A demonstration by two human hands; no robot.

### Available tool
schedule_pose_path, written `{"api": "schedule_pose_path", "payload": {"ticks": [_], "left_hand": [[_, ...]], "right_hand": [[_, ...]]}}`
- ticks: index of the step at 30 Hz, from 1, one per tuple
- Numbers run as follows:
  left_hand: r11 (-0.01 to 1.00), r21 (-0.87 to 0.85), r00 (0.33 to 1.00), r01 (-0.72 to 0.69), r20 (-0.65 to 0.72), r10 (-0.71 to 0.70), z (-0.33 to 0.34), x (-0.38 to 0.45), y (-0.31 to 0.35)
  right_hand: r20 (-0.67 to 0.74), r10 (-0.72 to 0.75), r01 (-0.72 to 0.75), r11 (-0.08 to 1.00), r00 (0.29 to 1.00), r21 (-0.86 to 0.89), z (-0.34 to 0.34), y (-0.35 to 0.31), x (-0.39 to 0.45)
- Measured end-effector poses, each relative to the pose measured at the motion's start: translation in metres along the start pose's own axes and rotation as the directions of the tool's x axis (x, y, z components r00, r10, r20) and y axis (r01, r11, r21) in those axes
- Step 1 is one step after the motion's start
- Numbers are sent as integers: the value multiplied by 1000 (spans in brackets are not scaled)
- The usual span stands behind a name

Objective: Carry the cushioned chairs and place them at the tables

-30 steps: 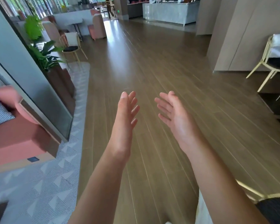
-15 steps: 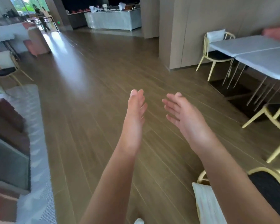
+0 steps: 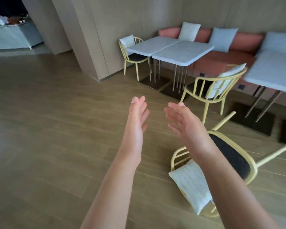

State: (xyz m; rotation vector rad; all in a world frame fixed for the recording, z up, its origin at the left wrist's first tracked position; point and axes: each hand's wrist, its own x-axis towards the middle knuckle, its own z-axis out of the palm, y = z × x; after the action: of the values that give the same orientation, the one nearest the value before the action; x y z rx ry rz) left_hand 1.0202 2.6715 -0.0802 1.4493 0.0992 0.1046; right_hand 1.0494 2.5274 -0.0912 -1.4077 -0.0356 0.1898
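Two hands up and holding nothing: left hand [image 3: 137,116] and right hand [image 3: 183,119], fingers straight, palms facing. We see the tipped chair [image 3: 221,164] on its side low right, under our right forearm, so the right hand is nearer; legs point right toward the tables [image 3: 170,50], back cushion [image 3: 191,185] toward us. Wood floor [image 3: 56,129], open space left.

Matt wood-plank floor [image 3: 56,113], cloth-cushioned chairs [image 3: 211,90]
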Motion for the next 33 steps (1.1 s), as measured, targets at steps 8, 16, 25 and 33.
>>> {"api": "schedule_pose_path", "payload": {"ticks": [8,16,25,33], "left_hand": [[1000,7,981,15,194,-16,51,20,-3],[999,43,966,3,258,-14,93,44,-3],[995,85,946,49,316,-73,129,66,-25],[987,92,866,134,474,-161,158,110,-48]], "right_hand": [[-157,-31,40,997,987,59,-51,-11,-8],[-262,-82,95,995,962,37,-97,-18,5],[-363,-47,74,995,931,62,-137,-12,11],[-559,2,41,997,829,65,-164,-5,23]]}}
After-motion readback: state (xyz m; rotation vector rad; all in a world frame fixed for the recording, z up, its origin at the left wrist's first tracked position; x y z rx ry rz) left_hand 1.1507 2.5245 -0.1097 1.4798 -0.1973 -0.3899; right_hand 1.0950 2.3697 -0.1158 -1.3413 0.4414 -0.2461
